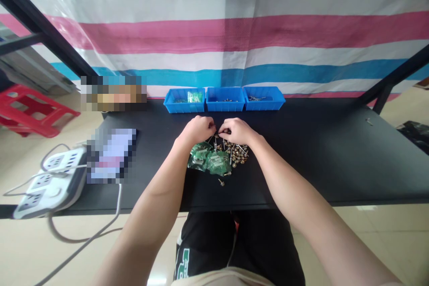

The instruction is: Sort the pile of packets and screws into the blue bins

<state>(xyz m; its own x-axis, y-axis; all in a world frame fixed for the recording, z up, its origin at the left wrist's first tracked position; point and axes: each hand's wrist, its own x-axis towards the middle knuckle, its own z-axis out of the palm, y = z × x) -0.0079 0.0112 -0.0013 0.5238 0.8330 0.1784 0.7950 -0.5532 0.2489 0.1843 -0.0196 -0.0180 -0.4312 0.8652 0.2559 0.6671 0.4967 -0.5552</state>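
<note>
Both hands are over the middle of a black tabletop, near each other with a narrow gap between them. The left hand is curled, its fingers bent inward toward the gap; whether it grips a small part is too small to tell. The right hand is partly closed, thumb and forefinger drawn near each other; I cannot tell if anything is between them.

Just below the hands lies a loose heap of small brass-coloured metal parts, mixed with thin silvery pins. Green packets lie against the left side of this heap, near the left forearm. 1 metal piece lies apart, nearer the front edge.

Beyond the hands, 3 blue bins stand side by side in a row. The left bin has green packets inside, the middle bin a few small metal parts, and the right bin some thin pins.

At the left are a white power strip with grey cables and a pixelated device. A red stool stands farther left, and a striped sheet hangs behind the tabletop.
</note>
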